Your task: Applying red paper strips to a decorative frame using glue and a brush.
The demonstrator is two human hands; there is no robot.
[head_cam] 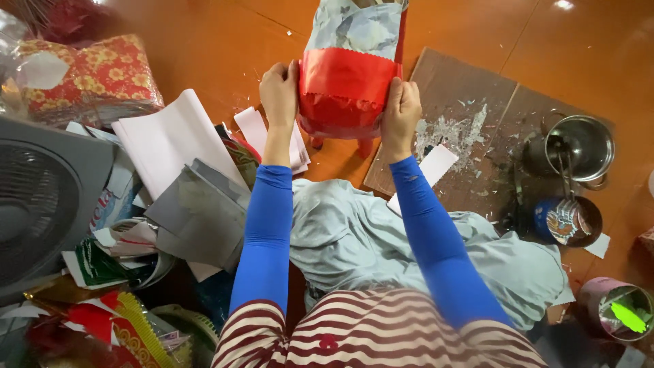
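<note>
1. Several things crowd the far left of the orange floor (204, 41): a grey fan (41, 204), a bundle of red paper with yellow flowers (95, 75), and a heap of white and grey paper sheets (184, 170) spilling toward the person's knees.

2. Next comes the left hand (279, 92), on a blue sleeve (262, 238); its grip is pressed flat against the left edge of a red paper band (344, 85), fingers wrapped behind it out of sight.

3. That red band is wound round a small red stool (340, 133) (only its seat rim and two short legs show below the paper), which stands on the floor straight ahead of the person, between both hands. Grey-patterned paper (354, 27) rises above the band.

4. On the other edge sits the right hand (400, 109), its grip closed on the band, thumb in front.

5. Below the hands, a pale blue cloth (381, 238) covers the lap.

6. Further right lies a cardboard sheet (470, 116) smeared with white scraps, then a steel pot (579, 146), a blue tin (565, 221) and a pink tub (616, 307).
</note>
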